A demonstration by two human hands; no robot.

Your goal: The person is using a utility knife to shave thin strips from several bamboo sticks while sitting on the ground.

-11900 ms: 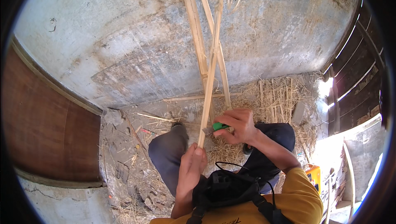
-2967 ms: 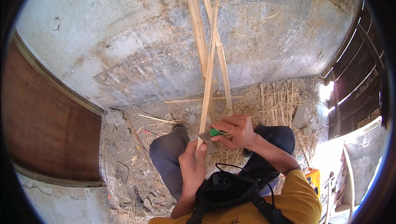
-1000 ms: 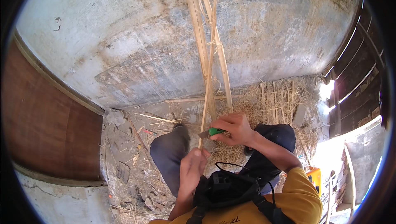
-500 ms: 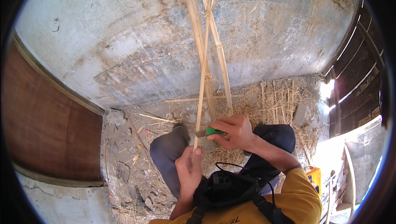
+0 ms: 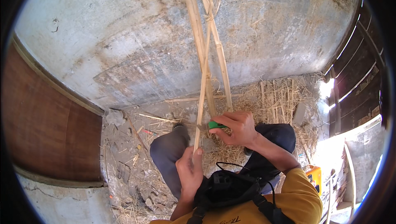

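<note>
a thin cane strip is gripped at its lower end by the closed left hand — just beyond it, a green-handled knife is clasped in the closed right hand.

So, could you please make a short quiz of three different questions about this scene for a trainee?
1. True or false: the left hand grips the lower end of a thin pale split cane strip.
2. What does the right hand hold? A) green-handled knife B) red hammer C) metal bucket
3. Fill in: the long pale cane poles lean against a grey concrete ____.

Key: 1 true; 2 A; 3 wall.
</note>
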